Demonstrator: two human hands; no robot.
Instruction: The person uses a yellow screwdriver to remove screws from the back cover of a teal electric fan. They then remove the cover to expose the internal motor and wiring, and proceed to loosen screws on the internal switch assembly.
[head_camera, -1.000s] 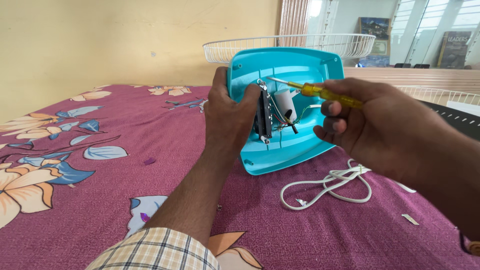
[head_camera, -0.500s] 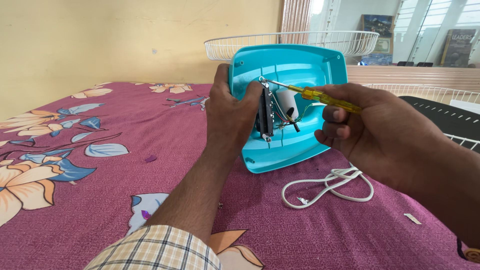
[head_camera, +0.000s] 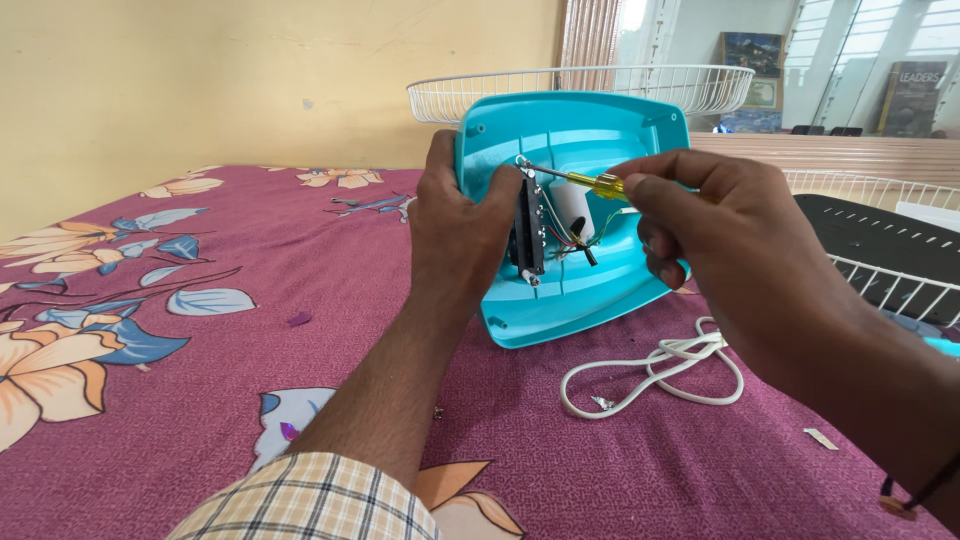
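A turquoise plastic fan base (head_camera: 590, 130) stands tilted on its edge on the bed, its hollow underside facing me. My left hand (head_camera: 460, 230) grips its left rim, thumb pressed beside a black switch block (head_camera: 528, 235). Inside sit a white cylinder (head_camera: 572, 205) and thin coloured wires. My right hand (head_camera: 720, 240) holds a yellow-handled screwdriver (head_camera: 590, 182); its metal tip touches a screw at the top of the switch block.
A coiled white power cord (head_camera: 655, 370) lies on the maroon floral bedsheet (head_camera: 150, 300) below the base. A white wire fan guard (head_camera: 600, 88) rests behind it, another wire guard (head_camera: 890, 285) and a dark panel at right. Small scraps dot the sheet.
My right hand has moved up and left along the screwdriver, closing over its handle. The tip has settled on the top screw. The base has barely shifted.
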